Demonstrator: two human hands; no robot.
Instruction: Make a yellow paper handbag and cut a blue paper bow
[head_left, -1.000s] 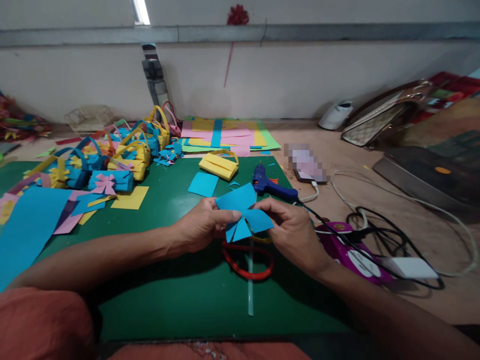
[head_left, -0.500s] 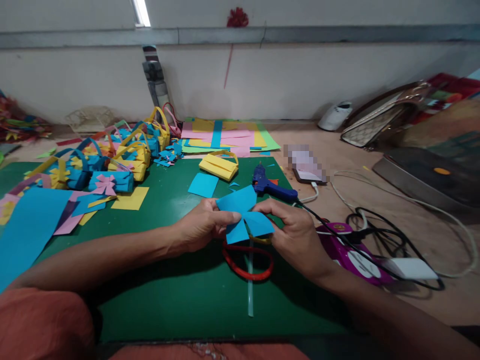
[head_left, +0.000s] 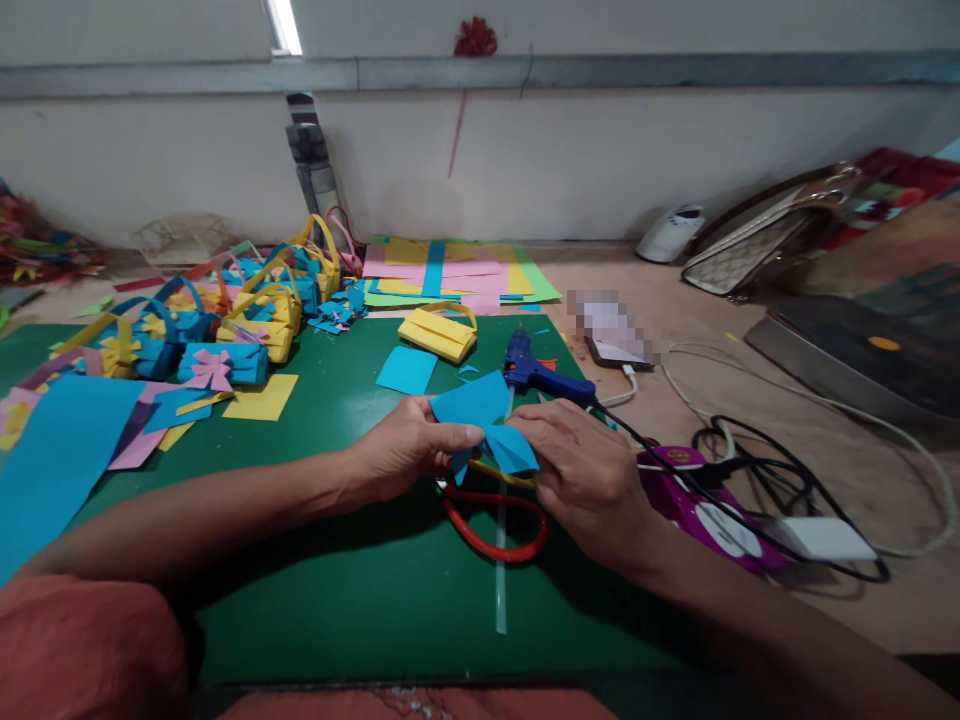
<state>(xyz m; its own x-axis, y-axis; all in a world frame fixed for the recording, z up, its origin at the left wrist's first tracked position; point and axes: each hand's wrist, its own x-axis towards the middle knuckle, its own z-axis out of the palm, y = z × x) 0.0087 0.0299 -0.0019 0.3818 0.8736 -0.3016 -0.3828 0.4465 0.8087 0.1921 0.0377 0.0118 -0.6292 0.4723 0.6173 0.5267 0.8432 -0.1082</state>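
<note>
A cut piece of blue paper [head_left: 471, 398] is held between both hands above the green board [head_left: 337, 600]. My left hand [head_left: 409, 445] pinches it near the middle, thumb on top. On its right side, my right hand [head_left: 581, 465] grips a curved flap, fingers closed. Below the paper lie scissors with red handles [head_left: 499, 552], their blades hidden. A clear glue stick [head_left: 501, 600] runs beneath the handles. Just beyond the hands rest a blue glue gun [head_left: 551, 380], a yellow paper handbag [head_left: 439, 333] and a blue paper square [head_left: 406, 369].
Several small paper handbags [head_left: 225, 362] crowd the left, near a large blue sheet [head_left: 60, 460]. Stacked coloured paper [head_left: 457, 270] lies at the back. On the right are a phone [head_left: 615, 330], a purple power strip [head_left: 701, 510] with tangled cables, and a handbag [head_left: 757, 245].
My right hand has shifted slightly left and turned over the paper, bending its right flap. The lower flap now looks narrower. My left hand stays nearly in place.
</note>
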